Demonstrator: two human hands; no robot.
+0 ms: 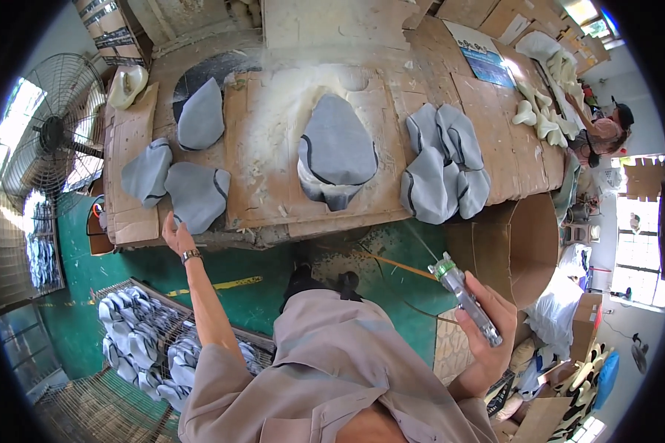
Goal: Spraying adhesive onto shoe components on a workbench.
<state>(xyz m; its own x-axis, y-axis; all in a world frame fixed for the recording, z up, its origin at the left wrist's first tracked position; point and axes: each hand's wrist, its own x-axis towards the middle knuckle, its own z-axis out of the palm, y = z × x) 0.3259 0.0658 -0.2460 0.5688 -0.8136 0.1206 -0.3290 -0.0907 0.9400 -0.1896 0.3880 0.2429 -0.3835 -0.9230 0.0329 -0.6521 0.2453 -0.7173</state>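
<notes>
My left hand (pixel 176 235) reaches forward to the near edge of a cardboard-covered workbench (pixel 451 96) and touches a grey fabric shoe-upper piece (pixel 196 194). Two more grey pieces lie close by, one (pixel 147 173) to its left and one (pixel 201 116) farther back. My right hand (pixel 489 316) is held back over the green floor, fingers closed around a grey metal hand tool with a green tip (pixel 464 296). A stack of grey pieces (pixel 337 151) sits at the bench's middle in pale dust. Another pile of grey pieces (pixel 443 164) lies to the right.
A large fan (pixel 48 133) stands at the left. A wire rack with several grey-and-white shoe parts (pixel 144 340) sits low left. White shoe forms (pixel 543 111) lie at the bench's far right, where another person (pixel 606 133) works. A big cardboard box (pixel 513 244) stands right of me.
</notes>
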